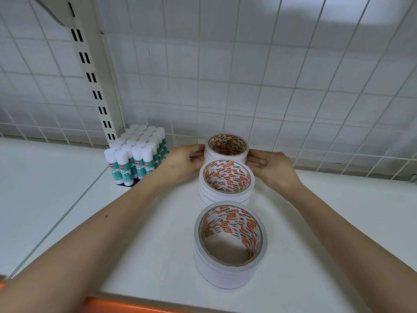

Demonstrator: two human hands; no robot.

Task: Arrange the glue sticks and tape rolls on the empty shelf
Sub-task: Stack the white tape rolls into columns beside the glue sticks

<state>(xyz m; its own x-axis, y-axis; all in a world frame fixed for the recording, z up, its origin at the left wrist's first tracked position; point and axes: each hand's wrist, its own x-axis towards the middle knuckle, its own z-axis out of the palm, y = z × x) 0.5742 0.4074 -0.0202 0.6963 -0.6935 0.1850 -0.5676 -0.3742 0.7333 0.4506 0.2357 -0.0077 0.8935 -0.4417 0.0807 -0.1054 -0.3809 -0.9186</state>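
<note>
Three stacks of white tape rolls stand in a line on the white shelf (327,222). The far stack (225,155) is held from both sides: my left hand (184,163) grips its left side and my right hand (269,169) grips its right side. In front of it stands the middle stack (226,195), and nearest me the front stack (228,267). All rolls show red and orange printed cores. A block of several white glue sticks (137,154) with green labels stands upright at the back left, apart from my left hand.
A white wire grid (270,75) forms the back wall of the shelf. A slotted upright post (94,82) rises behind the glue sticks. An orange strip (126,307) runs along the shelf's front edge. A seam (67,211) divides this shelf from the one at left.
</note>
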